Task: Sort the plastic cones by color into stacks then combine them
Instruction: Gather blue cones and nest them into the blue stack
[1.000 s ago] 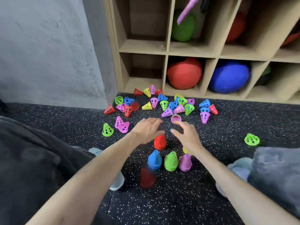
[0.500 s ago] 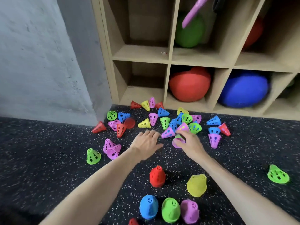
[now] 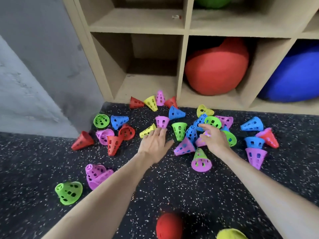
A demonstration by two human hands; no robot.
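Perforated plastic cones in red, yellow, green, blue and purple lie scattered on the black speckled floor (image 3: pixel 172 190) before a wooden shelf. My left hand (image 3: pixel 154 144) is stretched flat, its fingertips at an upturned purple cone (image 3: pixel 162 121) and beside a lying yellow cone (image 3: pixel 147 131). My right hand (image 3: pixel 214 138) hovers with spread fingers over a cluster of blue (image 3: pixel 191 133), green (image 3: pixel 213 121) and purple cones; a purple cone (image 3: pixel 200 141) shows under its palm. A purple cone (image 3: pixel 201 163) with a green one nested in it lies just below that hand. A red stack (image 3: pixel 170 225) and a yellow stack (image 3: pixel 231 235) stand at the bottom edge.
The wooden cubby shelf (image 3: pixel 180 66) rises right behind the cones, holding a red ball (image 3: pixel 217 66) and a blue ball (image 3: pixel 293 75). A grey wall (image 3: pixel 43 66) closes the left side. More cones lie left, among them a green one (image 3: pixel 69 192) and purple ones (image 3: pixel 96 175).
The view has moved forward and closer to the pile. Both hands have reached farther into the cones. The purple cone my right hand gripped now lies on the floor.
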